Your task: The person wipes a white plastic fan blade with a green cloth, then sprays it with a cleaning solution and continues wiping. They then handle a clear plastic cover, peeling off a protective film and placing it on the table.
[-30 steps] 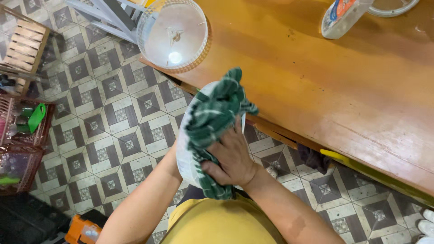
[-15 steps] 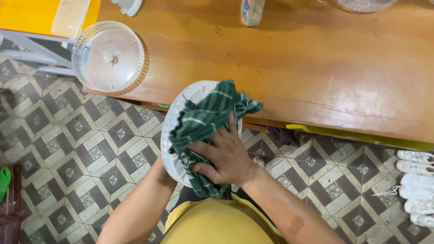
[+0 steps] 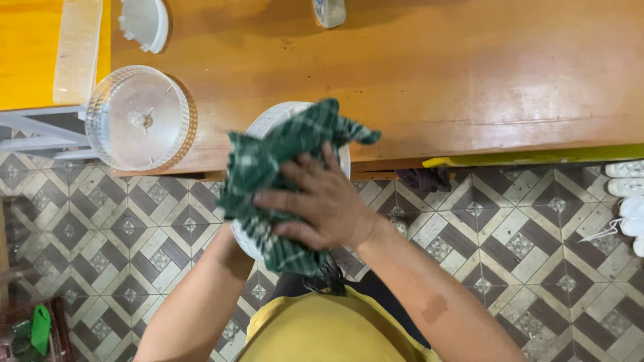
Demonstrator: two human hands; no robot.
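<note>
My right hand [image 3: 322, 204] presses a green and white checked cloth [image 3: 268, 164] against a round white plastic part [image 3: 278, 121] that I hold in front of my body, over the wooden table's front edge. The cloth covers most of the part. My left forearm reaches up beneath the part, and the left hand is hidden behind it and the cloth.
A wooden table [image 3: 436, 80] fills the top of the view. On it lie a clear round plastic cover [image 3: 137, 117], a white half-round piece [image 3: 144, 23] and a small white object [image 3: 329, 12]. A yellow surface [image 3: 27, 53] lies far left. Patterned floor tiles and white shoes [image 3: 627, 194] are below.
The view has shifted so the table and clear cover sit further left and higher. My right hand has moved across the cloth on the white part, bunching the cloth upward.
</note>
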